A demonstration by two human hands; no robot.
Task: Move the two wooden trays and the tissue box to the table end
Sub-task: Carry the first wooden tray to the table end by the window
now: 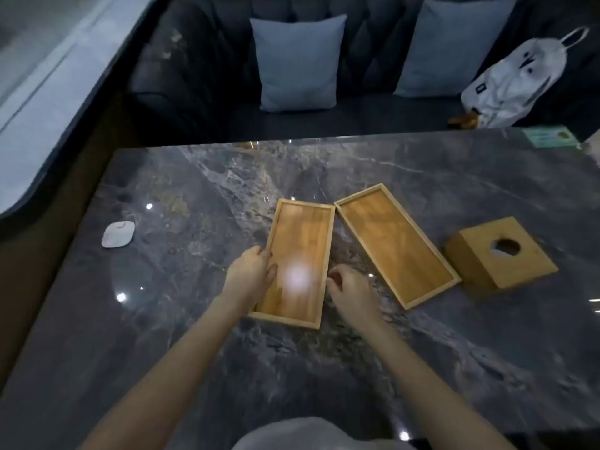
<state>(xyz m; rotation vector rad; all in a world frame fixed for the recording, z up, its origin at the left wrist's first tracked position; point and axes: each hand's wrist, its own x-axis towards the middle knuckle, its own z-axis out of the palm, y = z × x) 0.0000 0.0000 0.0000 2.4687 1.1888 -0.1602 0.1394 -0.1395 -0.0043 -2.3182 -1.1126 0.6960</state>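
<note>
Two shallow wooden trays lie on the dark marble table (181, 319). The left tray (302, 241) is in front of me; the right tray (394, 245) lies angled beside it, their far corners almost touching. A wooden tissue box (501, 254) with a round hole on top stands to the right. My left hand (251, 274) grips the left tray's left rim, fingers over the edge. My right hand (352, 292) is at that tray's right rim, fingers curled; whether it grips the rim is unclear.
A small white rounded device (118, 233) lies near the table's left edge. A green card (548, 135) sits at the far right corner. Behind the table runs a dark sofa with two grey cushions (297, 61) and a white bag (519, 79).
</note>
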